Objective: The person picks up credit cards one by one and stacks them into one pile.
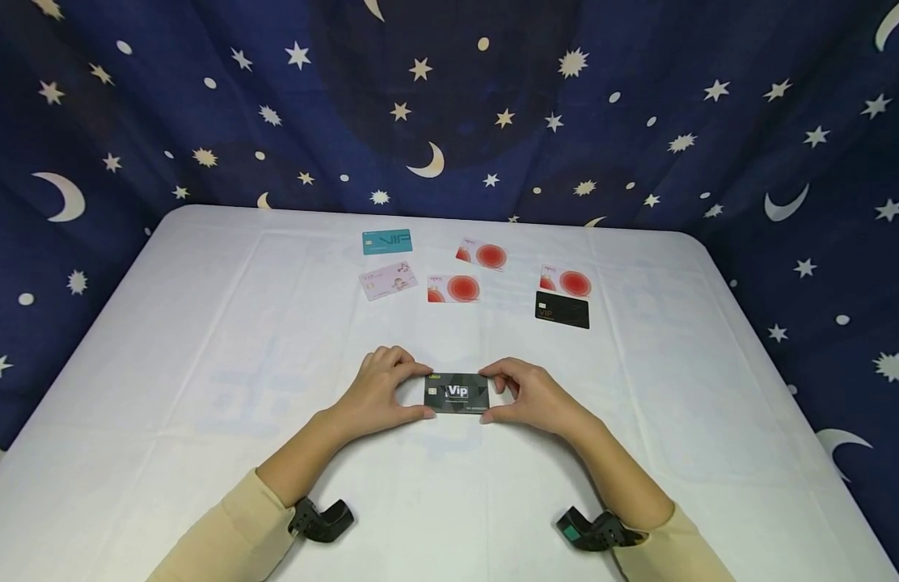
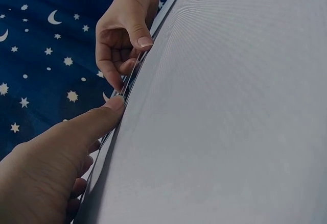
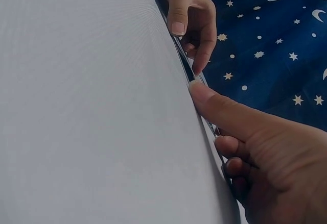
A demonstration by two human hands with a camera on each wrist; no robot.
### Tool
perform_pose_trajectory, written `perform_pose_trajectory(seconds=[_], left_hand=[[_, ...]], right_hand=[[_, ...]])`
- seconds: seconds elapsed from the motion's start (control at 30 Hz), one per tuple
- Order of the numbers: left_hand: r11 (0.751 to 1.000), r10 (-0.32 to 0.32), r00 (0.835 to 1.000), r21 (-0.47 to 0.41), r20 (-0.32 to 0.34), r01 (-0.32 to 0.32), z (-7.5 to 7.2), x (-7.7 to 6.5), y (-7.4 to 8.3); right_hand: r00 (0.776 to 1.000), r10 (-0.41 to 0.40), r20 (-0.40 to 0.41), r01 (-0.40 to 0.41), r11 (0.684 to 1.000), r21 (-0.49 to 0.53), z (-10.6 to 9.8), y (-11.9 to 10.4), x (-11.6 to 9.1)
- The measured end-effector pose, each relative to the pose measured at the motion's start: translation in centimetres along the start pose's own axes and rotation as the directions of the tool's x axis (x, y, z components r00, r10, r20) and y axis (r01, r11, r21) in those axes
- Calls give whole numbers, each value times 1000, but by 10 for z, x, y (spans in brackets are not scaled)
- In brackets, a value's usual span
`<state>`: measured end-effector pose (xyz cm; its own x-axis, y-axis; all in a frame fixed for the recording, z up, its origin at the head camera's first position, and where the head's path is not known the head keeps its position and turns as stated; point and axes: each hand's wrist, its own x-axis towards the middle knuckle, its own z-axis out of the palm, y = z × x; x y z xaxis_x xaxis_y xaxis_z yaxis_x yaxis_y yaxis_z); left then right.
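Observation:
A dark grey VIP card [image 1: 457, 394] with white lettering lies face up near the middle of the white table. My left hand [image 1: 380, 390] pinches its left end, index finger at the far edge and thumb at the near edge. At the right end my right hand [image 1: 533, 394] grips the same card likewise, its other fingers curled under. From the left wrist, the card [image 2: 134, 71] appears edge-on, low over the tabletop, with the left thumb [image 2: 115, 103] at its near corner. The right wrist view shows the right thumb [image 3: 201, 90] at the card's other near corner.
Farther back lie a teal VIP card [image 1: 387, 242], a pale pink card [image 1: 388, 280] and several white cards with red circles [image 1: 453, 288]. A black VIP card [image 1: 562, 310] touches one of these at right. A starry blue curtain [image 1: 449, 105] hangs behind the table [image 1: 202, 364].

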<state>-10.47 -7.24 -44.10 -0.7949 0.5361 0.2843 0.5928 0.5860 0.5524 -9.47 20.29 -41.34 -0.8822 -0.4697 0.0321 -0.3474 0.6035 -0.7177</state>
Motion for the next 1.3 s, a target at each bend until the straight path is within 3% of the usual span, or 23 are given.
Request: perform_pose_trajectory(seconds=[0.37,0.8,1.3], left_hand=[[1000,-1,1000,13,-4,1,1,0,1],[998,-32,999,-60,-13,32,0,1,-1],[998,-56,998,-13,-18,56,3,1,2]], right_hand=[[1000,-10,6,10,1000,10,0,4,-1],[1000,-23,14,23,999,25,-5,6,0],[999,-42,8,41,999,25,-4,8,1]])
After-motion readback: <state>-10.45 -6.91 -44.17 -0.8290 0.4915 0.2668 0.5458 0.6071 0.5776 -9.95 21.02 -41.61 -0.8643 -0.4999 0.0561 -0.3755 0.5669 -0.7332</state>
